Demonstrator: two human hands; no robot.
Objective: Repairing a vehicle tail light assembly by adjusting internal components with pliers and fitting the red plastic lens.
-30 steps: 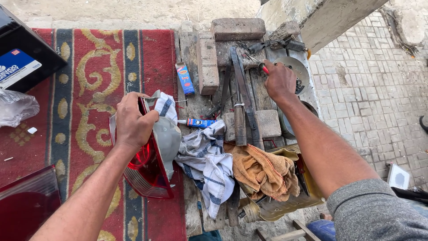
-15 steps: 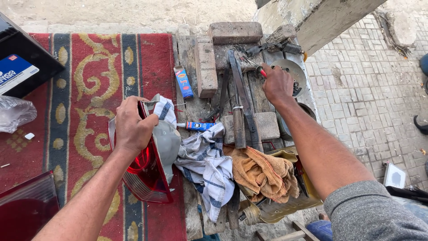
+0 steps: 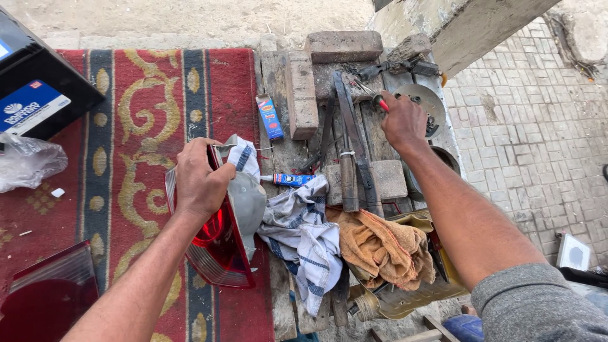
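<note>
Firmly gripped: glossy red tail lamp [image 3: 215, 244]

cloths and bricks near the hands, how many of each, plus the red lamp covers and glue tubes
Cloths: 2, a striped white cloth and an orange towel
Bricks: 3
Red lamp covers: 2, one in the left hand, one at bottom left
Glue tubes: 1
Total: 8

A low wooden bench [image 3: 278, 82] stands just right of the red patterned rug [image 3: 126, 114]. On the bench lie a brick [image 3: 301, 95], a small blue box [image 3: 270, 116] left of the brick, a striped cloth [image 3: 304, 240] and an orange towel [image 3: 380, 250] below it.
</note>
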